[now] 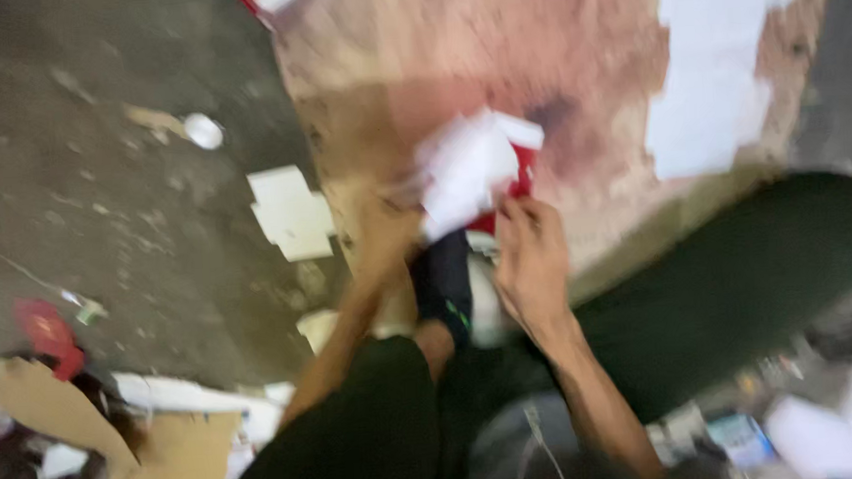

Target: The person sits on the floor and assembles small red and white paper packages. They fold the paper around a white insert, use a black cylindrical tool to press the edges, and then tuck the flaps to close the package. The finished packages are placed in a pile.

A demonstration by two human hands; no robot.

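The picture is blurred by motion. My right hand (532,255) pinches the lower edge of a bundle of white and red paper pieces (473,169) held over a stained pinkish board (494,61). My left hand (387,234) reaches up to the left side of the same bundle, its fingers against the paper. Whether the left hand grips the paper is unclear. Below the hands lie my dark trouser leg (359,437) and a foot in a black sock (443,282).
White paper sheets (713,69) lie on the board's right part. A white cut piece (291,212) and a small round white lid (203,131) lie on the grey floor at left. Cardboard scraps (56,410) and a red object (47,332) sit lower left.
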